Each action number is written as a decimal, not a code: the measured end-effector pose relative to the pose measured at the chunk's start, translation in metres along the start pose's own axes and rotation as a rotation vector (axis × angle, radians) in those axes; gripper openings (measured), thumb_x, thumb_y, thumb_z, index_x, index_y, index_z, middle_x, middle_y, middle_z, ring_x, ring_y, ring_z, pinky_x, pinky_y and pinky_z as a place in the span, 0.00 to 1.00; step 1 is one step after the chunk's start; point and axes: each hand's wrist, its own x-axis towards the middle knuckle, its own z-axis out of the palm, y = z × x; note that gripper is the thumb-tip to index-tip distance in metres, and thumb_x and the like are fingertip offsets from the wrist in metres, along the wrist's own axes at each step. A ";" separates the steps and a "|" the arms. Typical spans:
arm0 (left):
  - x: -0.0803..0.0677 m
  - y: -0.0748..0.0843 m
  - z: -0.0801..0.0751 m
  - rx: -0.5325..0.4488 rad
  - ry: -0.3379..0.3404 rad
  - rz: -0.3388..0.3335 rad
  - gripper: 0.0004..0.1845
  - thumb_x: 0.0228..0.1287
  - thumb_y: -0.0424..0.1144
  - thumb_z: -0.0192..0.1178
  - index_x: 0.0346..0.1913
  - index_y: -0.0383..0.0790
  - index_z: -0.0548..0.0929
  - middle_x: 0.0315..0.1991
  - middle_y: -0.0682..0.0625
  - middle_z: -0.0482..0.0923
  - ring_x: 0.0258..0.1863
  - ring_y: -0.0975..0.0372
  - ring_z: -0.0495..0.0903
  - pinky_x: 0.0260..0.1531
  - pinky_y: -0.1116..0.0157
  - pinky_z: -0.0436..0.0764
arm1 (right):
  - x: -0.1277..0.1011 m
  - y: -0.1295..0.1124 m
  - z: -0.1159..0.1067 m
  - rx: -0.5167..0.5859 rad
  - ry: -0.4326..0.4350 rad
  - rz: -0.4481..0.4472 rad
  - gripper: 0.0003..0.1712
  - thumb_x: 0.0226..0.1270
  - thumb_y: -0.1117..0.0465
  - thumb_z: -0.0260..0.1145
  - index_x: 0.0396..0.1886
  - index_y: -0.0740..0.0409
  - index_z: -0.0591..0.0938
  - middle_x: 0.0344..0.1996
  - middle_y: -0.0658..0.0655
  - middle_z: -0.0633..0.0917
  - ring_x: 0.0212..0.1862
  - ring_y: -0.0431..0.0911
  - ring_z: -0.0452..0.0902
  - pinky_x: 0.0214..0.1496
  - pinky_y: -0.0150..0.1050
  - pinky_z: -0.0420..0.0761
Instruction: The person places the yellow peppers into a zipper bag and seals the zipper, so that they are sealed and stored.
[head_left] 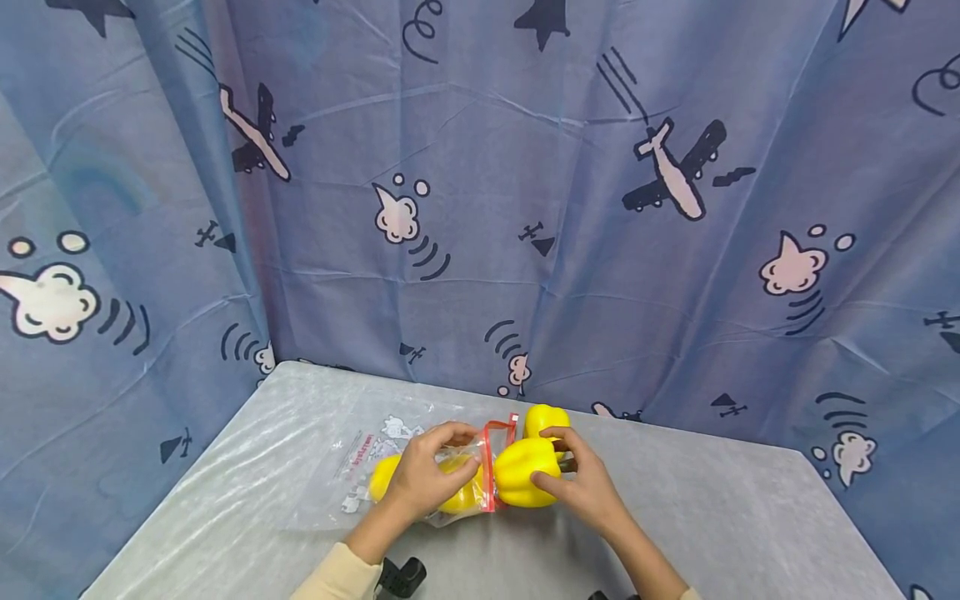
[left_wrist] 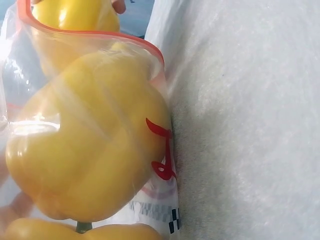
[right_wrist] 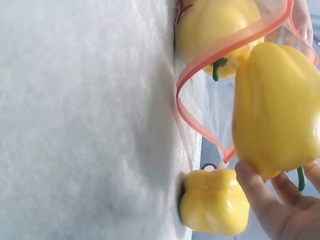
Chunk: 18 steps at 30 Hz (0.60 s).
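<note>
A clear zip bag [head_left: 390, 462] with a red-orange rim [head_left: 489, 467] lies on the table, with yellow peppers inside [left_wrist: 90, 160]. My left hand [head_left: 431, 475] grips the bag at its mouth, fingers curled over the top edge. My right hand [head_left: 581, 483] holds a yellow bell pepper [head_left: 522, 472] right at the bag's mouth; in the right wrist view this pepper [right_wrist: 272, 105] sits against the rim [right_wrist: 225, 50] with my fingers [right_wrist: 260, 200] under it. A further yellow pepper [head_left: 545, 418] lies loose on the table behind it, also visible as the pepper [right_wrist: 214, 201] in the right wrist view.
The table [head_left: 750, 517] has a pale grey cover and is walled by a blue curtain [head_left: 480, 208] printed with aeroplanes at the back and both sides. Dark wrist straps [head_left: 401, 577] show at the bottom edge.
</note>
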 end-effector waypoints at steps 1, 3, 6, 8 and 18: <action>0.000 0.000 0.000 0.000 -0.003 -0.002 0.15 0.48 0.42 0.63 0.43 0.49 0.78 0.37 0.54 0.80 0.38 0.65 0.78 0.41 0.68 0.78 | 0.000 0.000 0.001 0.007 -0.006 0.007 0.30 0.41 0.54 0.70 0.48 0.47 0.71 0.41 0.55 0.76 0.36 0.46 0.72 0.37 0.35 0.74; 0.000 0.001 0.000 -0.003 -0.006 -0.005 0.15 0.48 0.42 0.63 0.43 0.49 0.78 0.37 0.54 0.80 0.38 0.65 0.78 0.40 0.67 0.78 | -0.001 -0.002 0.002 0.021 -0.017 0.027 0.29 0.42 0.54 0.69 0.48 0.47 0.71 0.40 0.55 0.76 0.37 0.46 0.71 0.37 0.34 0.73; 0.000 0.002 0.000 -0.005 -0.006 0.002 0.16 0.48 0.41 0.63 0.43 0.48 0.78 0.38 0.54 0.80 0.37 0.65 0.78 0.40 0.66 0.78 | -0.001 -0.002 0.002 0.052 -0.035 0.044 0.29 0.42 0.54 0.69 0.48 0.48 0.71 0.40 0.55 0.76 0.36 0.47 0.71 0.36 0.33 0.73; 0.000 0.003 -0.001 -0.005 -0.004 0.008 0.16 0.48 0.41 0.63 0.43 0.48 0.78 0.38 0.54 0.80 0.37 0.65 0.78 0.40 0.66 0.78 | -0.002 -0.002 0.002 0.097 -0.052 0.042 0.27 0.45 0.56 0.66 0.49 0.50 0.72 0.40 0.56 0.76 0.36 0.47 0.71 0.35 0.34 0.73; -0.001 0.002 -0.001 -0.003 -0.005 -0.001 0.15 0.49 0.42 0.63 0.43 0.51 0.77 0.38 0.56 0.80 0.38 0.67 0.77 0.40 0.66 0.78 | -0.002 0.005 0.004 0.172 -0.098 0.124 0.27 0.47 0.54 0.65 0.50 0.50 0.71 0.41 0.58 0.74 0.31 0.47 0.72 0.28 0.36 0.78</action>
